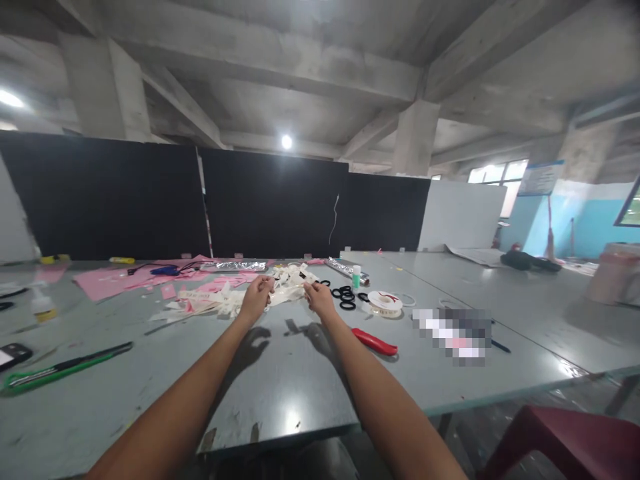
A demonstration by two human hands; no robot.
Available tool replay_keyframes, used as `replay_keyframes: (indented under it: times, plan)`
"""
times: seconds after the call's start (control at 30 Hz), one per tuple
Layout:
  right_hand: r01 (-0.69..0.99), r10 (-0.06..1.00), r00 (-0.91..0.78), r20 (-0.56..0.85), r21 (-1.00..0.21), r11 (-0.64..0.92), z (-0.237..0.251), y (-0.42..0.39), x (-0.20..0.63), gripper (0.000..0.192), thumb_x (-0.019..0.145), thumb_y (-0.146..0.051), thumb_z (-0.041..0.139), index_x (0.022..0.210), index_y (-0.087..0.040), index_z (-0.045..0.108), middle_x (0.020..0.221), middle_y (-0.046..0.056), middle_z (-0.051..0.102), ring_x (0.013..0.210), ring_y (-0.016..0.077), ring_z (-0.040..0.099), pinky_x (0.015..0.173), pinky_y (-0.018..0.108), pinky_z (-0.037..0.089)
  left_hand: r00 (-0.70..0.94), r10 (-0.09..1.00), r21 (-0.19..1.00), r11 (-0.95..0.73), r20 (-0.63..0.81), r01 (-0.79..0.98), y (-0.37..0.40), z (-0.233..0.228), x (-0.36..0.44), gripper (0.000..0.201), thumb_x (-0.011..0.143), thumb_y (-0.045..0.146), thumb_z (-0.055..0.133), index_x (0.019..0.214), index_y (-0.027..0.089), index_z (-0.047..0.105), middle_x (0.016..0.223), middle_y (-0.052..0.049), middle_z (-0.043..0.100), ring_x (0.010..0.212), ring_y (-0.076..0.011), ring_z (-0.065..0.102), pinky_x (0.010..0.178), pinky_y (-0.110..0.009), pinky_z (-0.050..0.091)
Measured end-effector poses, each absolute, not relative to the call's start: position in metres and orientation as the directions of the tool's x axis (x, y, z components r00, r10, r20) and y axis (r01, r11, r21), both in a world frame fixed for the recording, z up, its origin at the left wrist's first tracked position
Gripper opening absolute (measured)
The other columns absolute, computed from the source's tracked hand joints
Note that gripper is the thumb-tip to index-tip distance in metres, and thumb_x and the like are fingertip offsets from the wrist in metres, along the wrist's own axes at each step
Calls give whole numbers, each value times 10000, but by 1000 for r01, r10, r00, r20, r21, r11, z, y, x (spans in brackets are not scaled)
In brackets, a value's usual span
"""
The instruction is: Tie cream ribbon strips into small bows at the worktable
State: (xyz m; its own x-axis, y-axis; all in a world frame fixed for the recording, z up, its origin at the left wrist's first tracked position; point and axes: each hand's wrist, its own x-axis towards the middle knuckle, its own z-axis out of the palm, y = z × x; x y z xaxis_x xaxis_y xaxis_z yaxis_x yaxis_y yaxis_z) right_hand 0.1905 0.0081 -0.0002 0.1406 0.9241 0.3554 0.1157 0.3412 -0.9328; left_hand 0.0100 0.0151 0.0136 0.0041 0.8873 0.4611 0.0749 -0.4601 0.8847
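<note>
Both hands are raised over the table in front of a heap of cream ribbon pieces [295, 272]. The fingers of my left hand [257, 297] are pinched together at the left end of a pale ribbon strip [289, 294]. At its right end my right hand [319, 297] pinches too, with the fingertips pointing inward. The strip blends into the heap behind, so its outline is unclear. Right of my right hand lie several black rings [345, 293] and a white ribbon spool [385, 303]. A red-handled tool [375, 342] rests beside my right forearm.
Pink sheets [107, 280] and scraps spread at the back left. A green cutter knife [67, 367], a glue bottle [43, 303] and a phone [14, 356] lie left. A glue stick [357, 277] stands behind the rings. Black panels [275, 207] border the table; a red stool [565, 440] stands right.
</note>
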Motion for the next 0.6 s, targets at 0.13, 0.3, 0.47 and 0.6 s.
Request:
replay_keyframes:
  times: [0.13, 0.3, 0.47, 0.6]
  plan:
    - [113, 938, 133, 319, -945, 306, -21, 10, 189, 341, 705, -499, 572, 662, -164, 525, 452, -58, 442, 359, 60, 335, 357, 197, 248, 72, 864, 858, -503, 498, 108, 15, -10, 5, 410, 732, 540, 543, 877, 157, 554, 714, 3, 549, 497, -84, 471, 459, -202, 357]
    - [116, 956, 12, 293, -950, 290, -26, 8, 172, 319, 729, -473, 551, 622, -182, 478, 437, -62, 423, 359, 63, 327, 373, 204, 254, 162, 879, 863, -472, 448, 180, 12, -13, 13, 378, 683, 511, 610, 749, 141, 562, 657, -12, 562, 575, -122, 495, 530, -231, 361]
    - [208, 927, -28, 373, -905, 371, -29, 7, 170, 275, 674, -407, 605, 581, -169, 502, 462, -61, 431, 445, 72, 345, 461, 211, 276, 155, 891, 872, -451, 427, 192, 11, -20, 13, 340, 683, 489, 609, 671, 164, 511, 503, 33, 465, 477, -106, 427, 483, -227, 306]
    - [209, 929, -45, 368, -906, 368, -29, 5, 172, 238, 659, -386, 605, 608, -169, 522, 457, -70, 414, 463, 76, 332, 474, 211, 269, 133, 894, 873, -447, 428, 196, 13, -25, 10, 340, 707, 493, 586, 689, 164, 503, 506, 42, 444, 464, -93, 390, 459, -216, 275]
